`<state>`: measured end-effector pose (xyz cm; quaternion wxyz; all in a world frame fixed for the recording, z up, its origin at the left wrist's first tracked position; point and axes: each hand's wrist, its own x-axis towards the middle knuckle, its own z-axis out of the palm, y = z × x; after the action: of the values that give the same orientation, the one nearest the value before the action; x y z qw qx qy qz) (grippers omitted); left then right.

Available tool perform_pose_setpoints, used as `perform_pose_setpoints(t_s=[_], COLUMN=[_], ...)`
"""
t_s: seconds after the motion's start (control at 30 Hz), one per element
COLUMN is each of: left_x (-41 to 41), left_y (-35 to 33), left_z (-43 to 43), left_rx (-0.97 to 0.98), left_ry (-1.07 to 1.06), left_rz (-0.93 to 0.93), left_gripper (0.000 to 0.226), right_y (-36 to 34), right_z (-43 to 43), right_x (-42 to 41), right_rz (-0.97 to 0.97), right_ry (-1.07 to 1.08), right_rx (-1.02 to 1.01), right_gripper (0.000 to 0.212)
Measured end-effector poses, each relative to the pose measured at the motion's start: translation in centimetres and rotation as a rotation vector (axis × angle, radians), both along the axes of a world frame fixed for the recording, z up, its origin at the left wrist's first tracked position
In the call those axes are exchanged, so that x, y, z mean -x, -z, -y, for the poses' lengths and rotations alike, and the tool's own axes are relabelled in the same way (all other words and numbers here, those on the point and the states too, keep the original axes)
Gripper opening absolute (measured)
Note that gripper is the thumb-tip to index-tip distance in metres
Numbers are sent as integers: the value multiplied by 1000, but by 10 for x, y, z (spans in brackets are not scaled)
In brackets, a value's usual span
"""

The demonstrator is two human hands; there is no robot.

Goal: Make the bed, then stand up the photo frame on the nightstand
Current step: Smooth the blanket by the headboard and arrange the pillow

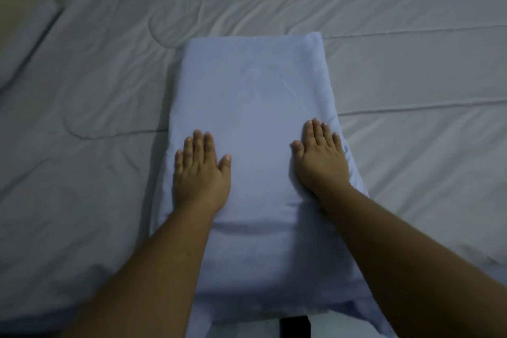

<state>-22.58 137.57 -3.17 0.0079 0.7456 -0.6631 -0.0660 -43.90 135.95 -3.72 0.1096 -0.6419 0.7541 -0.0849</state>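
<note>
A pale blue pillow [255, 107] lies lengthwise on the bed, running away from me over a light grey quilted cover [411, 68]. My left hand [201, 173] lies flat on the pillow's left side, fingers straight and together. My right hand [319, 158] presses flat on its right side near the edge, denting the fabric. Neither hand grips anything. No photo frame or nightstand is in view.
The wrinkled cover spreads to both sides and beyond the pillow. A second pale pillow or fold [24, 35] lies at the far left edge. A dark gap [293, 326] shows below the pillow at the bottom.
</note>
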Motion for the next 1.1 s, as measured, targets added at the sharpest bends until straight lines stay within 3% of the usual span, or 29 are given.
perform_pose_setpoints(t_s=[0.37,0.5,0.7,1.0,1.1], left_x=[-17,-19,-17,25,21], left_y=[7,2,-26,-52,-20], left_z=[-93,-99,-41,97,106], left_rx=[29,-6,23,232,40], left_ry=[41,41,19,102,93], left_rz=[-29,-44,-141,-160,-60], left_gripper=[89,84,67,65,64], right_y=[3,-3,-26,-54,-21], right_z=[-105,-108,-46,91,104], right_x=[4,4,-1,-35,-22], right_rz=[14,-19,-41,65,22], right_ry=[136,143,44,-167,-180], right_rx=[-7,-42,5,267,83], right_gripper=[62,63,63,61,62])
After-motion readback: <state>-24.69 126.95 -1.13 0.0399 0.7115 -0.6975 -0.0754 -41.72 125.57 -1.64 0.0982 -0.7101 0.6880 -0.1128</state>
